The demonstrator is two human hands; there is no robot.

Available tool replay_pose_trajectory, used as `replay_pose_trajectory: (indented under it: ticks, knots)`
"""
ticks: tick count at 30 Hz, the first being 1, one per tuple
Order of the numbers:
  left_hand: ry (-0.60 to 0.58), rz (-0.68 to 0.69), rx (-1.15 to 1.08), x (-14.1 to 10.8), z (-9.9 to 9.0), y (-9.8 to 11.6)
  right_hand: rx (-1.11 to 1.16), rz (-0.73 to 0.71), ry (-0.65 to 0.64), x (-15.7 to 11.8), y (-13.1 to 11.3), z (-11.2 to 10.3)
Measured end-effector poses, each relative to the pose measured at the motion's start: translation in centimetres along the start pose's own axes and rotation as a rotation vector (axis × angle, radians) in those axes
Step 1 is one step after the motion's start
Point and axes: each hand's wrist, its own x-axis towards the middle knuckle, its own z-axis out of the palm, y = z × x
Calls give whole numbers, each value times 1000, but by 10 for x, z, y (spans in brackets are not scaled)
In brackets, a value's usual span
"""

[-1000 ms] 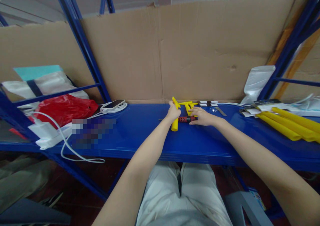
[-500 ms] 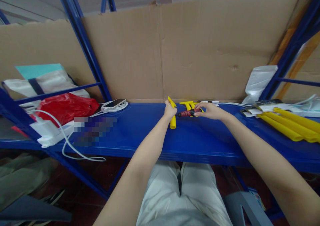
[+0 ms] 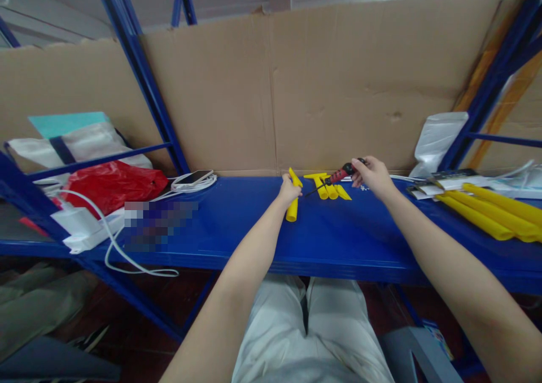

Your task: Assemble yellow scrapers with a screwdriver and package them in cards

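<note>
My left hand [image 3: 290,190] is closed around a yellow T-shaped piece with a tubular stem [image 3: 292,212], standing just over the blue shelf [image 3: 237,225]. In my right hand [image 3: 372,175] is a red and black screwdriver [image 3: 337,175], gripped near the end of its handle. Its thin dark shaft slants down and left, the tip close to my left fingers; whether it touches the yellow piece I cannot tell. Between the hands, several more yellow pieces [image 3: 322,191] lie on the shelf. Tiny light-coloured parts [image 3: 364,188] are scattered below my right hand.
Long yellow tubes [image 3: 486,216] with dark and white packaging lie at the right. A phone [image 3: 193,178] rests on coiled white cable at the left, near a red plastic bag [image 3: 114,182] and a white power strip [image 3: 91,233]. Cardboard [image 3: 220,95] walls off the back.
My right hand has moved right and slightly up with the screwdriver, baring its shaft and tilting the handle upward. My left hand has shifted very little.
</note>
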Motion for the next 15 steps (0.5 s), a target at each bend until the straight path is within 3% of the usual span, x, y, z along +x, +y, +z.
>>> replay_pose_trajectory:
  ticks: [6, 15]
  knots:
    - [-29, -80, -68, -7, -2, 6, 70, -94, 150, 9, 13, -4]
    - [-143, -78, -123, -7, -5, 5, 126, -147, 105, 9, 18, 6]
